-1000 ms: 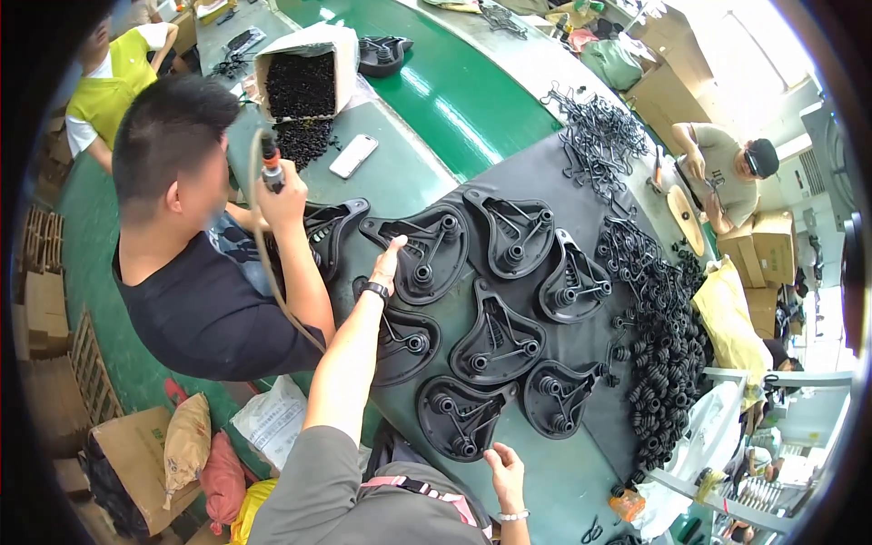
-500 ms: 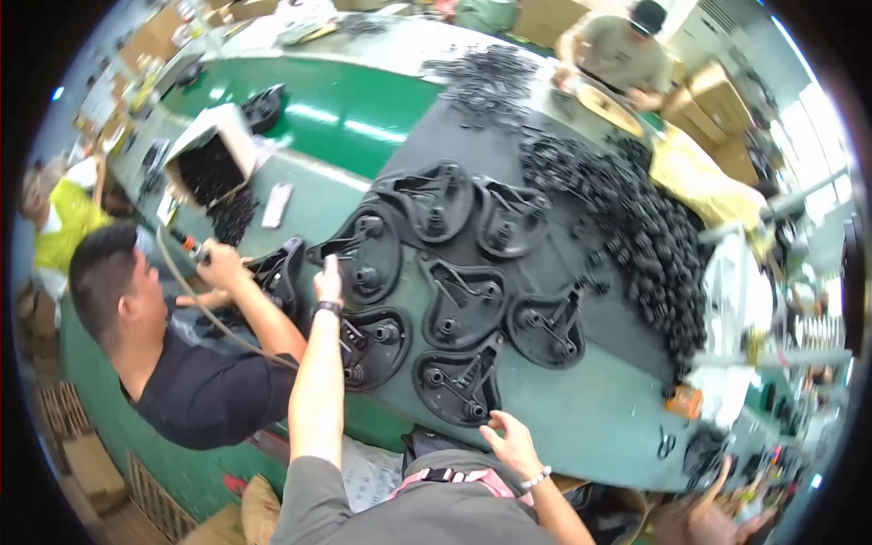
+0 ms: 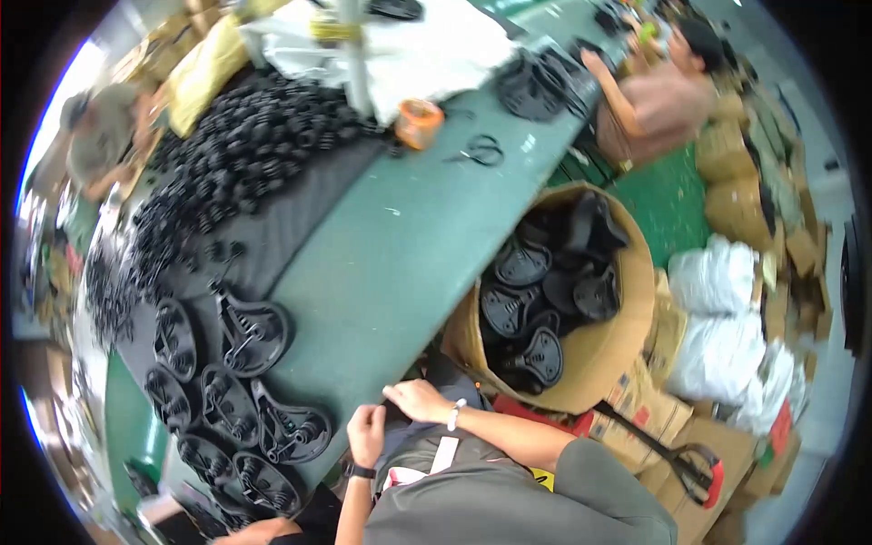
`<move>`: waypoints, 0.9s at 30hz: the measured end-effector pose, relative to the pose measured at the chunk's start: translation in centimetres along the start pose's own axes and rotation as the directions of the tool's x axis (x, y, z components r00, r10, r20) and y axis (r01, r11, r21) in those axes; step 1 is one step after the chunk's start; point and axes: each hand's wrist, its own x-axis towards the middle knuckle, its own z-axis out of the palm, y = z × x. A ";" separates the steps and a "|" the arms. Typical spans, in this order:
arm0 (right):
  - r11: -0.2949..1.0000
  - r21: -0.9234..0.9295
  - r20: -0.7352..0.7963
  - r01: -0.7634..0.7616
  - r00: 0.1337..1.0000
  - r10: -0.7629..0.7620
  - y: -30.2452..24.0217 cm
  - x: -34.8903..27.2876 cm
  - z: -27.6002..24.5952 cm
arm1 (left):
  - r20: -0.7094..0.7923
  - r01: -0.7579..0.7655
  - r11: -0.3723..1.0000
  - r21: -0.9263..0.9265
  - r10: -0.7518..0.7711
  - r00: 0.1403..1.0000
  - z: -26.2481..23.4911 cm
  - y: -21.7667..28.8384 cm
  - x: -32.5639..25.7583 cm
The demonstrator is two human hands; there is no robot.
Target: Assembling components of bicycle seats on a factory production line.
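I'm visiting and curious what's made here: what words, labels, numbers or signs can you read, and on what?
None can be read clearly.
Cardboard carton beside the round bin: printing, too blurred to read.
Orange tub: markings too small to tell.
Nearest black saddle: no lettering I can make out.

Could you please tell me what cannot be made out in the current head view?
Head view: whether left hand and right hand hold anything; their curled fingers hide it.
Head view: the bottom of the carton; saddles cover it.
Head view: the rest of a co-worker's arm; the lower edge cuts it off.
Head view: single pieces in the black heap; too small and blurred.
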 end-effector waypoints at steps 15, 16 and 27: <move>0.455 0.414 -0.580 -0.789 0.157 0.799 48.1 -8.2 -7.9 | 0.560 -0.042 0.956 0.291 -0.135 0.817 17.3 4.8 6.6; 0.471 0.361 -0.613 -0.805 0.176 0.770 49.9 -7.1 -8.2 | 0.582 -0.085 0.952 0.295 -0.109 0.806 18.1 4.4 6.5; 0.587 0.373 -0.633 -0.719 0.265 0.727 60.1 2.7 -13.2 | 0.691 -0.261 0.926 0.271 0.002 0.723 24.4 5.3 10.4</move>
